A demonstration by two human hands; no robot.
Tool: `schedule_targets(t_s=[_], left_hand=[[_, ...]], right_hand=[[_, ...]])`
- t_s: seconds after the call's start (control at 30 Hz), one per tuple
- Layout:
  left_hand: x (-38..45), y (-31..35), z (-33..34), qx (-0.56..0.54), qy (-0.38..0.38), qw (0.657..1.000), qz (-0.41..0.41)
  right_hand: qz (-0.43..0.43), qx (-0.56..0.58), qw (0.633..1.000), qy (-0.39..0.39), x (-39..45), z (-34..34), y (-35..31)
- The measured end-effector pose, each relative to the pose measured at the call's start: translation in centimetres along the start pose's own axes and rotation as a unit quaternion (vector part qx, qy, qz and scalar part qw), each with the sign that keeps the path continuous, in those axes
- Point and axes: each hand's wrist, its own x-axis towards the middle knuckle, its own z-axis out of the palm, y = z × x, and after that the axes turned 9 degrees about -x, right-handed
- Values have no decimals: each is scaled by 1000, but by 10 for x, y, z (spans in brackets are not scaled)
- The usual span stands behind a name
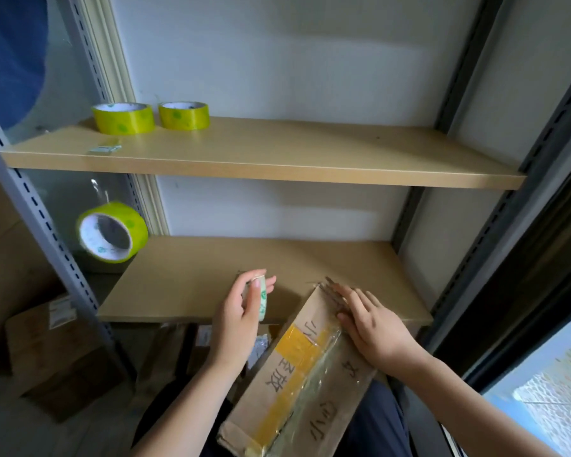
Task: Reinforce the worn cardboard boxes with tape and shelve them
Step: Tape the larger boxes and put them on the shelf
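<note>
A worn cardboard box [305,374] lies tilted across the person's lap, its far corner reaching to the front edge of the lower shelf [211,278]. Handwritten characters run along its top, and a yellow tape strip [290,367] sits beside a glossy clear tape strip [314,384] laid lengthwise down the seam. The right hand [373,324] presses flat on the box's far end, fingers spread and together with the palm against the cardboard, gripping nothing. The left hand [244,311] hovers just left of the box, above the shelf's front edge, fingers curled and clamped on a small, nearly used-up tape roll [261,298] held on edge. Further left, a green-yellow tape roll [112,232] appears blurred beside the grey slotted upright [47,225]; whether it rests on anything cannot be told. On the upper shelf [277,153] two more green-yellow tape rolls [124,117] [184,115] stand side by side near the left rear, with a small tape scrap [105,148] in front. Brown cartons [60,354] sit on the floor below left
</note>
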Motion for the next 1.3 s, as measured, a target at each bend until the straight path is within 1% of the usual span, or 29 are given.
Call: schedule_targets(t_s=[0.07, 0.17, 0.33, 0.43, 0.5, 0.57, 0.6, 0.63, 0.67, 0.7, 0.73, 0.77, 0.87, 0.9, 0.97, 1.0, 1.07, 1.13, 1.2, 1.3], left_hand=[[2, -4, 6, -1, -5, 1000, -7], [2, -12, 5, -8, -5, 1000, -15], [7, -14, -1, -12, 3, 1000, -18], [13, -8, -6, -23, 1, 1000, -12], [17, -1, -7, -29, -15, 999, -13], [21, 10, -6, -27, -38, 999, -15], [24, 17, -6, -21, -53, 998, -13], [29, 25, -5, -11, -70, 997, -9], [33, 33, -3, 3, -88, 996, -2], [38, 41, 0, 17, -108, 994, 3], [42, 50, 4, 29, -127, 991, 3], [44, 58, 8, 35, -145, 989, -3], [48, 79, 22, 29, -186, 982, -18], [49, 83, 26, 34, -184, 982, -19], [48, 89, 31, 46, -156, 986, -27], [46, 94, 33, 55, -148, 987, -36], [45, 104, 35, 68, -157, 984, -44], [50, 112, 35, 59, -157, 985, -32], [55, 122, 35, 56, -163, 985, -29], [56, 132, 39, 57, -180, 981, -43]], right_hand=[[-16, -7, 1000, -14, 6, -3, -5], [-64, 11, 998, -9, 22, -11, -9], [-96, 36, 995, 20, 46, -14, -21], [-103, 86, 991, 28, 53, -14, -23], [-115, 137, 984, -12, 57, -19, -20], [-120, 156, 976, -98, 63, -31, -17], [-107, 158, 974, -124, 66, -39, -16], [-79, 176, 974, -119, 70, -48, -17], [-42, 208, 974, -80, 73, -58, -18], [-13, 243, 970, -23, 77, -69, -20], [-5, 273, 962, 19, 80, -80, -24], [-10, 288, 957, 37, 83, -90, -29], [-17, 248, 968, 44, 86, -108, -42], [-5, 235, 970, 63, 86, -112, -44], [28, 209, 972, 107, 84, -119, -46], [42, 198, 973, 115, 83, -122, -46], [58, 199, 973, 98, 79, -129, -46], [59, 230, 969, 73, 75, -137, -47], [53, 245, 966, 66, 72, -145, -50], [68, 182, 975, 110, 69, -150, -56]])
